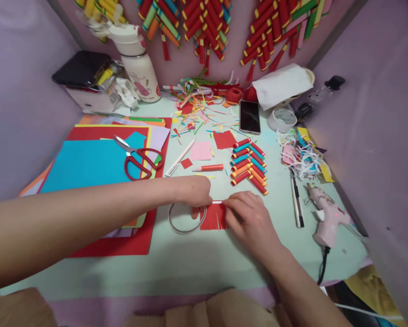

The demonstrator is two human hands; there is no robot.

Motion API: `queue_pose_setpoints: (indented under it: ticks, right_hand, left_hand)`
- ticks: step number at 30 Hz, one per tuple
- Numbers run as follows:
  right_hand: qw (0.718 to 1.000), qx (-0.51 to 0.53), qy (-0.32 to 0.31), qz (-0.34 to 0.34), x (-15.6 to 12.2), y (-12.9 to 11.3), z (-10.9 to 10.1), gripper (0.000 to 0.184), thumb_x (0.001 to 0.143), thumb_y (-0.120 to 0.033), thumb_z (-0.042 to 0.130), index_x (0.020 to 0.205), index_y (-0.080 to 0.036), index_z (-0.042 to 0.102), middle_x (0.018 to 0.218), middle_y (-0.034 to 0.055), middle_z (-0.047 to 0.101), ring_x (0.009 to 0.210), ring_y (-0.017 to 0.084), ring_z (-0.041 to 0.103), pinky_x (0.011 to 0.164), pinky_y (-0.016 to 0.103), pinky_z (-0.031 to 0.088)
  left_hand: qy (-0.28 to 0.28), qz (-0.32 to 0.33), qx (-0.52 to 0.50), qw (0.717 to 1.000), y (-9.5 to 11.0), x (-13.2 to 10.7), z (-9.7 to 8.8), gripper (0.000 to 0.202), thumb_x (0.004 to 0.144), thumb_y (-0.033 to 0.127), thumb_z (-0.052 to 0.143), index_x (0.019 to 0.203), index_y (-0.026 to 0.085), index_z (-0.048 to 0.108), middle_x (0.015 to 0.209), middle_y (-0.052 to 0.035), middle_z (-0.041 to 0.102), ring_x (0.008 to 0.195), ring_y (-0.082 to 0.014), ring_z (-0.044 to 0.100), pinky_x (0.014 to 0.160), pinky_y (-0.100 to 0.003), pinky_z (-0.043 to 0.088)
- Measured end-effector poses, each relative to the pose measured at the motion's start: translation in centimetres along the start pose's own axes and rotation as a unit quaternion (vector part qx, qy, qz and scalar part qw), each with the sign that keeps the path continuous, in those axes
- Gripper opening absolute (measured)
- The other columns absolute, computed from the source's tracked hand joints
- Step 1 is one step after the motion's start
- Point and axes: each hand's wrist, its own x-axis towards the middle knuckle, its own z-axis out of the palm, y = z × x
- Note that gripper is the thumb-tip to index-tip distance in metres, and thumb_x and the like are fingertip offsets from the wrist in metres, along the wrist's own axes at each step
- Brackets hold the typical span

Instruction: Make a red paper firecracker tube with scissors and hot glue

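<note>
A small red paper (212, 219) lies in front of me, its lower edge cut into a fringe. Along its top edge runs a narrow white strip (217, 201), which looks like tape. My left hand (197, 193) is closed at the left end of that strip. Below it is a thin, ring-shaped tape roll (170, 221), with a finger showing inside the ring. My right hand (250, 215) pinches the paper's upper right corner. Just beyond my hands lies a zigzag of rolled paper tubes (249, 165) in red, blue and orange.
Scissors (139, 159) rest on stacked coloured paper (88, 159) at left. A white pen (180, 157) and an orange-red marker (209, 168) lie ahead. Rightward are a phone (249, 117), a wide tape roll (281, 119), a black-and-silver pen (296, 200) and a corded glue gun (328, 215).
</note>
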Motion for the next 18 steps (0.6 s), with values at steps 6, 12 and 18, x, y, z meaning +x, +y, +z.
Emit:
queue_pose_setpoints:
  ticks: [6, 12, 18]
  right_hand:
    - [0.994, -0.073, -0.049, -0.063, -0.3, -0.2, 0.8, 0.022, 0.088, -0.007, 0.047, 0.097, -0.014, 0.065, 0.090, 0.0077, 0.062, 0.084, 0.019, 0.050, 0.072, 0.031, 0.040]
    - [0.969, -0.197, -0.114, -0.095, -0.2, -1.3, 0.4, 0.020, 0.088, -0.004, 0.047, 0.093, -0.013, 0.064, 0.086, 0.0073, 0.057, 0.077, 0.019, 0.045, 0.068, 0.032, 0.037]
    - [0.953, -0.237, -0.153, -0.110, -0.1, -1.9, 0.1, 0.019, 0.087, -0.004, 0.046, 0.094, -0.014, 0.061, 0.084, 0.0072, 0.055, 0.078, 0.020, 0.044, 0.065, 0.033, 0.036]
  left_hand:
    - [0.004, 0.004, 0.007, 1.000, -0.4, 0.4, 0.2, 0.031, 0.078, 0.026, 0.046, 0.069, 0.014, 0.073, 0.070, -0.0073, 0.074, 0.073, -0.0183, 0.063, 0.064, -0.023, 0.044]
    - [0.008, 0.007, 0.031, 0.999, -0.1, 0.0, 0.1, 0.034, 0.079, 0.027, 0.045, 0.067, 0.013, 0.073, 0.070, -0.0092, 0.074, 0.068, -0.0179, 0.061, 0.064, -0.023, 0.044]
    - [0.007, -0.007, 0.082, 0.997, 0.8, -0.7, -0.1, 0.041, 0.081, 0.029, 0.042, 0.052, 0.014, 0.068, 0.067, -0.0122, 0.072, 0.064, -0.0184, 0.060, 0.065, -0.025, 0.043]
